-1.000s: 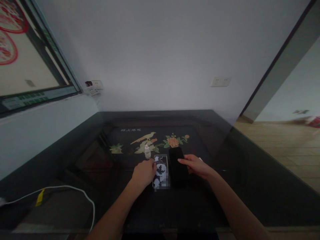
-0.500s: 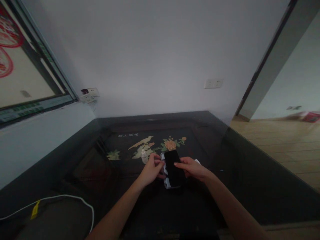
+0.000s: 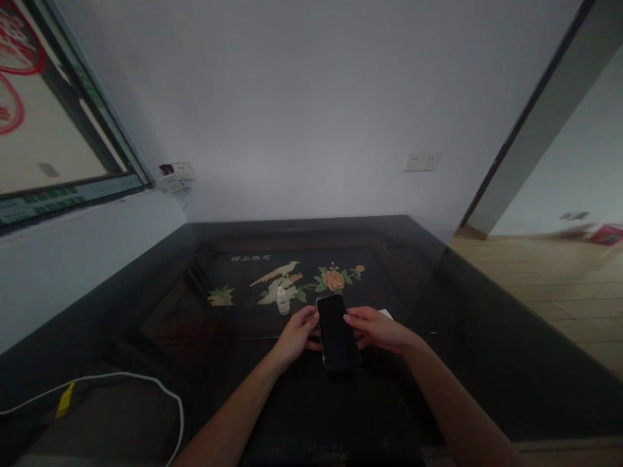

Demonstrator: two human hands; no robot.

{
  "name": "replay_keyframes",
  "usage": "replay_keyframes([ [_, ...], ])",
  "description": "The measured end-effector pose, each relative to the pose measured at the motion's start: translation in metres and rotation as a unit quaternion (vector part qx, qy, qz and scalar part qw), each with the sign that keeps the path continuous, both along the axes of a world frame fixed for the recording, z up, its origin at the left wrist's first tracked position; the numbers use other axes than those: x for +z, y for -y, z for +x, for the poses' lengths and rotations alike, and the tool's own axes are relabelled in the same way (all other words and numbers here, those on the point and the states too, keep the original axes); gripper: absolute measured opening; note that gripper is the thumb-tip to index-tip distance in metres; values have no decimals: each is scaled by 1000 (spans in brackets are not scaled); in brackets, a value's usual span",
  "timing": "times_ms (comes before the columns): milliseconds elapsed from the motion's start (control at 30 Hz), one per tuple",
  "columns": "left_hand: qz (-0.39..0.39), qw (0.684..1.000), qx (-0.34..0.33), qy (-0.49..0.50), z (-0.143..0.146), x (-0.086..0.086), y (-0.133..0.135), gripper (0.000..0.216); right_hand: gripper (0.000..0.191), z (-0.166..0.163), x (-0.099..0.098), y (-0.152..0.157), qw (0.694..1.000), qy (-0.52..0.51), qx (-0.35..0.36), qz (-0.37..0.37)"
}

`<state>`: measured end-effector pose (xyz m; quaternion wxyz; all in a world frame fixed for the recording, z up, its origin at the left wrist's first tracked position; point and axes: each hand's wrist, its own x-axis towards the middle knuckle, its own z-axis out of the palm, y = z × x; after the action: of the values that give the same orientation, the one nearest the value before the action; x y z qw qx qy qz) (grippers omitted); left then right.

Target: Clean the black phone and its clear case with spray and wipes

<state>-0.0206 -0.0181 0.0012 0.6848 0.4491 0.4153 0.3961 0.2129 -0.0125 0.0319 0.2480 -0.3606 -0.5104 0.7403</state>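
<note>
A black phone [image 3: 335,333] lies screen-up at the middle of the dark glass-topped table [image 3: 487,363]. My left hand [image 3: 296,334] grips its left edge with curled fingers. My right hand [image 3: 377,329] grips its right edge, thumb on top. The patterned phone case seen earlier is hidden under the phone. A small white dropper bottle [image 3: 283,301] stands upright just beyond my left hand.
A small white object [image 3: 386,314] peeks out behind my right hand. A white cable [image 3: 146,389] with a yellow tag [image 3: 64,399] loops over the table's near left corner. Wall sockets [image 3: 176,176] sit at the far left corner. Wooden floor [image 3: 549,285] lies to the right.
The phone was moved left from beside the patterned case onto it, and now covers the case completely. Both hands closed in on the phone's two sides.
</note>
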Motion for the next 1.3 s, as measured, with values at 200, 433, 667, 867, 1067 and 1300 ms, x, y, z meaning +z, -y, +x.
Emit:
replay_keyframes([
  [200,-10,1000,0,-7,1,-2,3,52,45,-4,3,1,1000,2,-14,3],
  [433,-17,999,28,22,4,-4,2,53,42,-7,-5,-7,981,100,-157,62],
  [667,-19,998,61,23,6,-3,2,52,44,-19,0,-1,940,193,-231,160],
  [867,-21,996,82,31,8,-2,2,49,42,-24,3,2,903,238,-259,247],
  [1067,-16,995,90,24,8,2,4,54,47,-25,-6,-1,938,185,-213,202],
  [1300,-3,995,95,28,7,2,2,57,53,-30,-5,12,991,13,-116,-58],
])
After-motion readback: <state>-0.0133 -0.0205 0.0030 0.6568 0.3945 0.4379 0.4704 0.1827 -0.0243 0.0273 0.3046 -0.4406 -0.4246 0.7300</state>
